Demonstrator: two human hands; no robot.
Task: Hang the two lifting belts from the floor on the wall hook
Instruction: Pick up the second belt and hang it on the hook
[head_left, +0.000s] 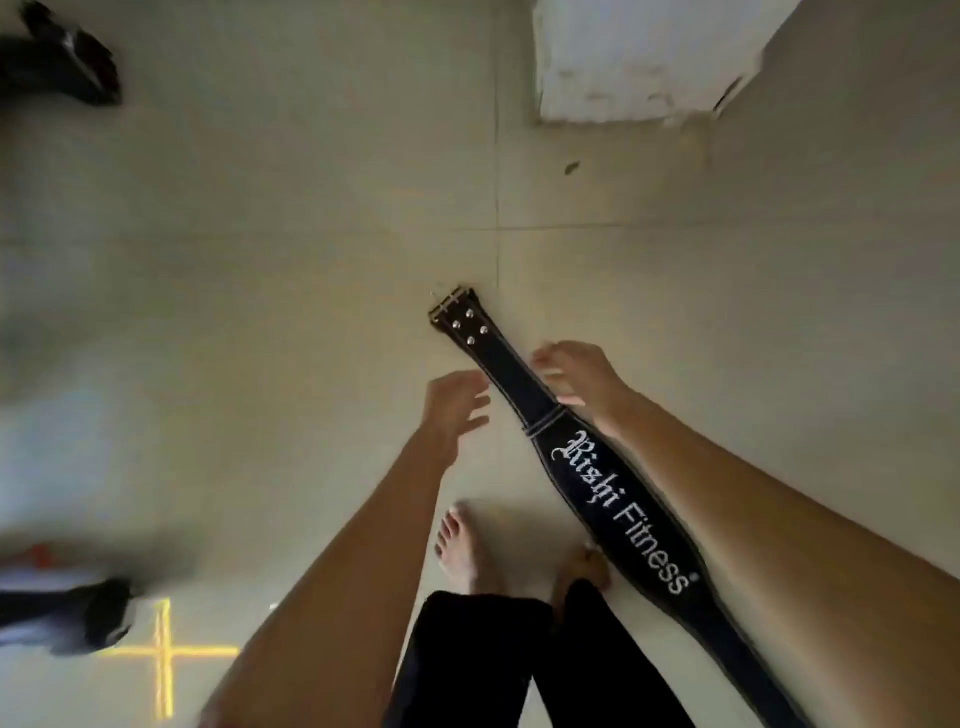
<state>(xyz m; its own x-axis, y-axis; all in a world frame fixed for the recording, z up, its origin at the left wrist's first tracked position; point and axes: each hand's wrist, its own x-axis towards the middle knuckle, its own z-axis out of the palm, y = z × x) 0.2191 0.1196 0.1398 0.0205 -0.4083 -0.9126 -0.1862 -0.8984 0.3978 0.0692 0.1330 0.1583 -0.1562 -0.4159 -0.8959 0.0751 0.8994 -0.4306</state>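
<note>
A black lifting belt (618, 499) with white lettering lies flat on the tiled floor, running from its riveted buckle end (460, 317) down to the lower right. My left hand (454, 405) hovers just left of the belt's narrow strap, fingers apart and empty. My right hand (576, 376) hovers at the strap's right edge, fingers spread, holding nothing. Whether either hand touches the belt is unclear. A second dark, blurred object (67, 57) lies at the top left; I cannot tell if it is the other belt. No wall hook is in view.
My bare feet (462, 551) and black trouser legs (498, 660) stand just left of the belt. A white block (639, 57) sits at the top right. A dark blurred object (78, 613) lies at the lower left beside a yellow cross mark (163, 654).
</note>
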